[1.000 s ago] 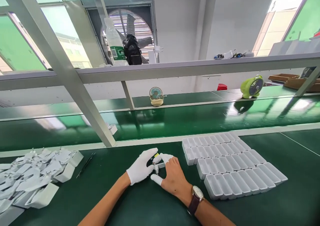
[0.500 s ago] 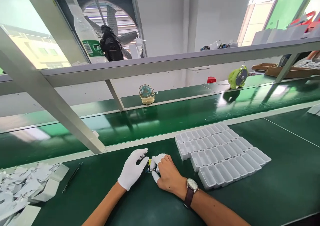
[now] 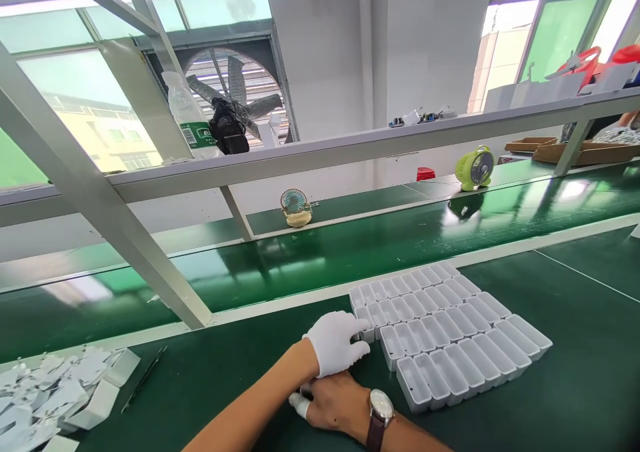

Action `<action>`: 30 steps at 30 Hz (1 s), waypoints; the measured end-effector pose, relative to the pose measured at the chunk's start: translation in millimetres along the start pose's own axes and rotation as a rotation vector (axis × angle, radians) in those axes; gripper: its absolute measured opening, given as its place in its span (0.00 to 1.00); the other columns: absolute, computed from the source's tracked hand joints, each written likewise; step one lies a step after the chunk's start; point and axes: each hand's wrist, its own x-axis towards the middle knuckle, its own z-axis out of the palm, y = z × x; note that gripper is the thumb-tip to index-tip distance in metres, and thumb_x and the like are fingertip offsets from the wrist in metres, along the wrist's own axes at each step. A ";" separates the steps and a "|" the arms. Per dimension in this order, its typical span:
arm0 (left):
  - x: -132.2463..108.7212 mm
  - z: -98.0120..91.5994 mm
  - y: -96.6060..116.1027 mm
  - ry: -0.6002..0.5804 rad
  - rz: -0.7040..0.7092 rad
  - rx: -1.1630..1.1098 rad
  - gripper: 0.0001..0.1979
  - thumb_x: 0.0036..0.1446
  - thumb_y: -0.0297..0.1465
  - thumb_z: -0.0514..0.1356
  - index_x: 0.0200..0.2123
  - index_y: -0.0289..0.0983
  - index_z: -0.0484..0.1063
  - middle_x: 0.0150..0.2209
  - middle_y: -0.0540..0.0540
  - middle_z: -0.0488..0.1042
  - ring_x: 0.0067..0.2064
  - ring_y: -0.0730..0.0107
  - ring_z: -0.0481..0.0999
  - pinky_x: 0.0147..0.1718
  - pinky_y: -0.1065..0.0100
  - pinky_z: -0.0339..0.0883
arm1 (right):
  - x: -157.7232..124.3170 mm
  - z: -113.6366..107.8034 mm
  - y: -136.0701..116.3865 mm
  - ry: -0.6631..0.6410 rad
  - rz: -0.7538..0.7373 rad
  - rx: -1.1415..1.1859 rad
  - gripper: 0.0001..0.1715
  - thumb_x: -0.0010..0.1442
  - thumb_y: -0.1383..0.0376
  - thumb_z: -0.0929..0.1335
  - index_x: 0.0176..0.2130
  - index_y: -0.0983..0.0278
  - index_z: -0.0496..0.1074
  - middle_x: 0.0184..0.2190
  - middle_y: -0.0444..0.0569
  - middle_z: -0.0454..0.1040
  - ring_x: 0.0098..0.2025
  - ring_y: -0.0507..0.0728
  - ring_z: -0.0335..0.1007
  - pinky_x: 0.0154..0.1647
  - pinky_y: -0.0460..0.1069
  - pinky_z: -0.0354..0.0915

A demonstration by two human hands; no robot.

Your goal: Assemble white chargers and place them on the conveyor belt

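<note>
White boxes [image 3: 447, 325], four rows right of centre, are neared by the left hand [image 3: 337, 342], thumb and fingers parted; what the right hand [image 3: 336, 400] holds cannot be told. Probably light and stiff, they are best pinched at the sides. One black stick [image 3: 143, 379] is seen lower left, two small fans [image 3: 477, 169] mid-frame

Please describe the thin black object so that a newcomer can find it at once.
On the dark green bench, find the heap of white parts at the picture's left. The thin black object lies slanted just right of it. Its dark, slender shape sets it apart from those white parts.
</note>
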 end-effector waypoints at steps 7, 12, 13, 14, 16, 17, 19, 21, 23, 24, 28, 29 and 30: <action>2.9 7.7 4.1 -0.008 -0.016 0.080 0.12 0.63 0.37 0.58 0.31 0.42 0.79 0.30 0.47 0.79 0.34 0.60 0.77 0.34 0.65 0.65 | -1.2 -7.5 -1.0 -0.005 -0.062 0.070 0.23 0.64 0.56 0.66 0.56 0.56 0.73 0.54 0.46 0.78 0.58 0.63 0.71 0.61 0.51 0.63; -28.9 -5.9 -8.0 0.149 -0.154 -0.013 0.10 0.61 0.37 0.59 0.32 0.43 0.80 0.32 0.47 0.78 0.36 0.62 0.76 0.36 0.65 0.64 | 4.0 -18.5 -5.1 0.022 -0.094 0.102 0.27 0.63 0.58 0.65 0.60 0.57 0.69 0.62 0.49 0.70 0.59 0.64 0.69 0.62 0.54 0.62; -36.2 -8.9 -13.7 0.190 -0.208 -0.045 0.09 0.60 0.37 0.60 0.32 0.43 0.79 0.33 0.47 0.78 0.36 0.63 0.76 0.36 0.65 0.64 | 5.6 -21.2 -6.4 0.036 -0.101 0.092 0.27 0.62 0.58 0.65 0.60 0.58 0.69 0.64 0.50 0.68 0.59 0.65 0.68 0.63 0.56 0.61; -43.6 -11.3 -20.7 0.232 -0.268 -0.073 0.08 0.59 0.37 0.61 0.33 0.42 0.79 0.33 0.47 0.78 0.36 0.62 0.75 0.37 0.64 0.64 | 7.1 -23.4 -7.5 0.043 -0.104 0.072 0.27 0.60 0.59 0.66 0.58 0.60 0.69 0.64 0.52 0.67 0.59 0.66 0.68 0.63 0.58 0.60; -58.2 -13.4 -37.6 0.303 -0.377 -0.106 0.08 0.58 0.39 0.63 0.32 0.40 0.77 0.32 0.47 0.77 0.36 0.63 0.75 0.36 0.64 0.64 | 9.4 -25.4 -8.7 0.021 -0.097 0.010 0.25 0.57 0.60 0.68 0.54 0.64 0.72 0.59 0.57 0.71 0.55 0.68 0.69 0.62 0.61 0.60; -65.4 -12.8 -47.1 0.336 -0.420 -0.110 0.09 0.57 0.39 0.63 0.31 0.40 0.75 0.31 0.47 0.76 0.35 0.63 0.74 0.35 0.64 0.64 | 10.2 -25.2 -8.7 0.001 -0.086 -0.023 0.23 0.57 0.60 0.68 0.51 0.65 0.72 0.54 0.59 0.74 0.52 0.68 0.70 0.61 0.62 0.60; -79.7 -8.6 -66.2 0.395 -0.463 -0.105 0.12 0.58 0.40 0.62 0.28 0.39 0.72 0.30 0.48 0.74 0.33 0.64 0.73 0.33 0.65 0.64 | 10.6 -23.0 -7.9 -0.032 -0.072 -0.072 0.18 0.57 0.61 0.68 0.46 0.66 0.73 0.45 0.58 0.76 0.48 0.67 0.70 0.58 0.61 0.62; -93.5 -2.1 -82.9 0.445 -0.464 -0.099 0.12 0.59 0.39 0.61 0.27 0.39 0.70 0.30 0.48 0.73 0.33 0.65 0.72 0.34 0.65 0.64 | 10.0 -20.3 -6.8 -0.035 -0.075 -0.087 0.15 0.57 0.61 0.68 0.44 0.64 0.72 0.42 0.56 0.76 0.47 0.65 0.70 0.56 0.60 0.62; -106.0 4.5 -95.2 0.490 -0.438 -0.087 0.10 0.59 0.37 0.61 0.27 0.39 0.69 0.32 0.48 0.73 0.35 0.64 0.73 0.36 0.64 0.65 | 9.2 -18.9 -6.1 -0.015 -0.080 -0.087 0.14 0.58 0.61 0.68 0.44 0.63 0.72 0.42 0.54 0.75 0.47 0.64 0.69 0.55 0.59 0.62; -111.6 7.3 -99.4 0.505 -0.421 -0.076 0.09 0.59 0.35 0.62 0.27 0.39 0.69 0.32 0.48 0.73 0.36 0.64 0.73 0.37 0.64 0.66 | 8.8 -18.7 -6.0 -0.002 -0.082 -0.086 0.14 0.58 0.60 0.68 0.45 0.62 0.71 0.41 0.53 0.75 0.46 0.64 0.69 0.55 0.59 0.62; -128.7 14.0 -106.9 0.537 -0.345 -0.031 0.12 0.60 0.35 0.61 0.26 0.39 0.68 0.32 0.46 0.72 0.37 0.62 0.73 0.39 0.62 0.66 | 8.6 -20.8 -3.6 0.089 -0.077 -0.112 0.13 0.59 0.62 0.68 0.44 0.62 0.71 0.40 0.53 0.73 0.45 0.64 0.68 0.51 0.59 0.63; -131.8 15.0 -107.4 0.536 -0.331 -0.029 0.12 0.60 0.35 0.61 0.25 0.39 0.67 0.32 0.46 0.72 0.37 0.62 0.73 0.39 0.62 0.67 | 8.8 -21.4 -2.0 0.125 -0.071 -0.128 0.10 0.58 0.64 0.67 0.42 0.62 0.71 0.40 0.53 0.73 0.45 0.64 0.68 0.49 0.59 0.63; -134.4 16.0 -107.7 0.535 -0.321 -0.031 0.12 0.60 0.35 0.61 0.25 0.39 0.68 0.31 0.46 0.72 0.37 0.62 0.73 0.38 0.62 0.67 | 9.1 -21.9 0.1 0.165 -0.060 -0.148 0.08 0.58 0.65 0.67 0.40 0.62 0.71 0.39 0.53 0.73 0.44 0.65 0.68 0.48 0.60 0.63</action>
